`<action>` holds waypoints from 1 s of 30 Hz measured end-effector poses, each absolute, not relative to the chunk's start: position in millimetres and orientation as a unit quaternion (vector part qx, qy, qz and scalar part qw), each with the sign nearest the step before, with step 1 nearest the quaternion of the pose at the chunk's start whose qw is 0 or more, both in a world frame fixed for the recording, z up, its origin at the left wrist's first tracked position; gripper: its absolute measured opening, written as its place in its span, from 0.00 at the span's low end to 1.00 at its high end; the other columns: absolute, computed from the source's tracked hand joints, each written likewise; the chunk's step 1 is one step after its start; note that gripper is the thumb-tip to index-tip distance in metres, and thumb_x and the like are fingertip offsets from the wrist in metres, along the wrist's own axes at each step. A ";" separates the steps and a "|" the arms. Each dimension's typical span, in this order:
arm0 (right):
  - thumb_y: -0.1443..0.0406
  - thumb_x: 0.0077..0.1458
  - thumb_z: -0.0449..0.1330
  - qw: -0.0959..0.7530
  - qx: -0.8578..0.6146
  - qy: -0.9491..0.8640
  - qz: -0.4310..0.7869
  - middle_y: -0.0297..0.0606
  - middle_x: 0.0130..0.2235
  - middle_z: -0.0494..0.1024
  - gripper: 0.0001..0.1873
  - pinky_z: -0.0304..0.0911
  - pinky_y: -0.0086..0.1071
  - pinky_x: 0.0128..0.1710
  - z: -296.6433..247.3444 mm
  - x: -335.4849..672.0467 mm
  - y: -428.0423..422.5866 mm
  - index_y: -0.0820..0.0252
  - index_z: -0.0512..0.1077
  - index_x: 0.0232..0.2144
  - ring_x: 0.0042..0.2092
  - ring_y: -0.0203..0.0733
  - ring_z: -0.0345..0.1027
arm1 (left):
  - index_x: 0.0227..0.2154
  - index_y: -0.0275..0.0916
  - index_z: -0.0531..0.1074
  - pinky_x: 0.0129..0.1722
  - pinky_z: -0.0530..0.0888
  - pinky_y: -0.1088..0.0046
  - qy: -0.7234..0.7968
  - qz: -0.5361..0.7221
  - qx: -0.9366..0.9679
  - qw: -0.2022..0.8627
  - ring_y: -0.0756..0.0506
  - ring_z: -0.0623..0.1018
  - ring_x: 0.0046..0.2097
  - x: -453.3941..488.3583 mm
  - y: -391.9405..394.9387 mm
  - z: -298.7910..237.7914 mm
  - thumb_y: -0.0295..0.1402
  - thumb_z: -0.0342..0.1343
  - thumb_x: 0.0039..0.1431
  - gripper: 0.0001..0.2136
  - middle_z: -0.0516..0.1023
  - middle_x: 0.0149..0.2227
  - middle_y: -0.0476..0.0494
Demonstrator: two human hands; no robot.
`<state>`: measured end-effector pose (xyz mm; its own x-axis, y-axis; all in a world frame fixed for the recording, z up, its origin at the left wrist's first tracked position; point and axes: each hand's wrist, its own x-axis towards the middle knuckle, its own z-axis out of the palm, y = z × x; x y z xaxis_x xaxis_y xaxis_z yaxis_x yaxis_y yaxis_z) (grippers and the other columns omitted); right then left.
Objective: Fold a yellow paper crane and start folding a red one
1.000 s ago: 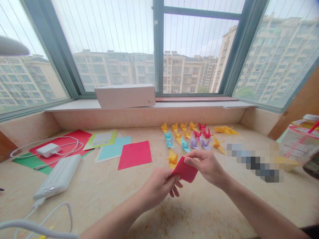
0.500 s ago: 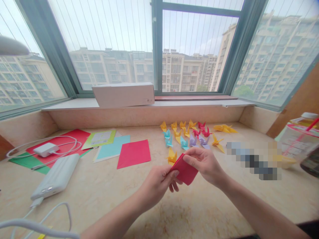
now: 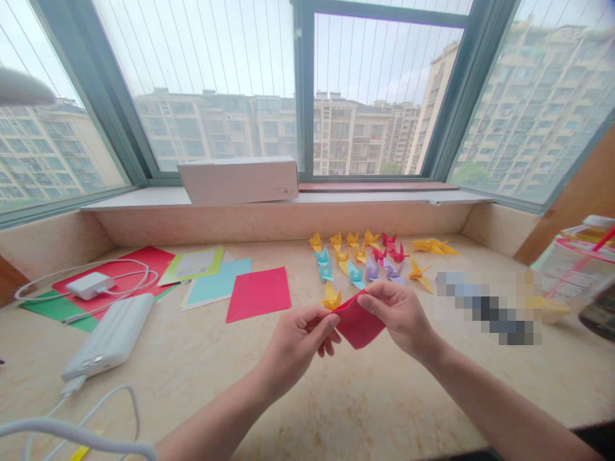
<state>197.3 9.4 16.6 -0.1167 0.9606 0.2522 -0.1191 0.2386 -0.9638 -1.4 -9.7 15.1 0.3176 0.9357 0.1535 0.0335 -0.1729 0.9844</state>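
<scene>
Between my two hands is a folded piece of red origami paper (image 3: 359,325), held up above the marble-patterned counter. My left hand (image 3: 307,330) pinches its left corner between thumb and fingers. At the upper right edge my right hand (image 3: 396,317) grips it, thumb on the near side. Just behind the paper stands a yellow paper crane (image 3: 331,296). Farther back are rows of small folded cranes in yellow, blue, purple and red, among them a purple crane (image 3: 394,270). A flat red paper square (image 3: 259,294) lies left of my hands.
On the left lie blue paper (image 3: 218,282), a yellow-green packet (image 3: 191,266), a white charger (image 3: 90,285) and a white power bank (image 3: 108,339) with cables. A white box (image 3: 239,182) rests on the sill. At right stand a clear cup (image 3: 576,272) and a blurred-out object (image 3: 490,308).
My left hand has shifted slightly left and the folded red paper has turned a little, its upper edge now opened slightly between my hands. Both hands keep their hold.
</scene>
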 end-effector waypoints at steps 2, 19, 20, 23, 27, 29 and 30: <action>0.55 0.49 0.69 0.560 -0.373 -0.555 0.490 0.36 0.26 0.81 0.14 0.67 0.26 0.26 16.0 196.0 8.9 0.60 0.77 0.28 0.26 0.35 0.71 | 0.26 0.33 0.75 0.23 0.68 0.79 0.380 0.440 0.647 0.494 0.52 0.72 0.22 -1.9 -10.9 16.2 0.43 0.55 0.61 0.17 0.76 0.22 0.45; 0.55 0.55 0.65 0.538 -0.376 -0.585 0.476 0.34 0.27 0.79 0.13 0.65 0.24 0.25 11.1 191.9 6.2 0.60 0.77 0.30 0.26 0.33 0.70 | 0.18 0.35 0.68 0.19 0.64 0.81 0.395 0.382 0.708 0.444 0.53 0.69 0.19 -1.0 -12.2 12.4 0.43 0.49 0.64 0.21 0.70 0.16 0.48; 0.55 0.55 0.65 0.534 -0.379 -0.587 0.476 0.34 0.27 0.79 0.13 0.65 0.24 0.25 11.8 192.4 6.4 0.60 0.77 0.30 0.26 0.33 0.70 | 0.18 0.35 0.69 0.20 0.64 0.81 0.396 0.373 0.716 0.437 0.53 0.69 0.19 -1.5 -12.4 13.9 0.42 0.48 0.64 0.22 0.70 0.16 0.48; 0.55 0.55 0.64 0.546 -0.389 -0.588 0.452 0.33 0.26 0.78 0.14 0.65 0.24 0.24 12.7 192.6 4.6 0.60 0.77 0.30 0.26 0.33 0.69 | 0.18 0.35 0.70 0.21 0.64 0.81 0.397 0.352 0.735 0.422 0.53 0.69 0.19 -2.1 -14.4 21.1 0.40 0.48 0.64 0.21 0.71 0.16 0.47; 0.56 0.56 0.63 0.567 -0.394 -0.589 0.420 0.35 0.26 0.79 0.13 0.65 0.25 0.23 9.4 190.2 0.1 0.61 0.77 0.30 0.25 0.34 0.70 | 0.18 0.34 0.71 0.20 0.65 0.81 0.397 0.343 0.732 0.434 0.53 0.70 0.19 -1.8 -17.4 26.3 0.40 0.49 0.64 0.21 0.72 0.16 0.47; 0.58 0.58 0.63 0.572 -0.388 -0.606 0.393 0.35 0.27 0.79 0.11 0.66 0.26 0.24 6.2 189.6 -0.4 0.60 0.77 0.30 0.25 0.35 0.70 | 0.20 0.34 0.73 0.18 0.64 0.81 0.402 0.339 0.716 0.459 0.54 0.68 0.17 -1.6 -17.0 23.7 0.41 0.50 0.64 0.20 0.71 0.16 0.48; 0.59 0.58 0.62 0.576 -0.379 -0.623 0.369 0.35 0.27 0.79 0.10 0.66 0.27 0.25 4.7 189.8 0.0 0.59 0.77 0.30 0.26 0.36 0.71 | 0.23 0.34 0.74 0.16 0.62 0.81 0.406 0.342 0.704 0.472 0.54 0.67 0.16 -1.6 -16.1 21.7 0.42 0.51 0.63 0.19 0.70 0.16 0.49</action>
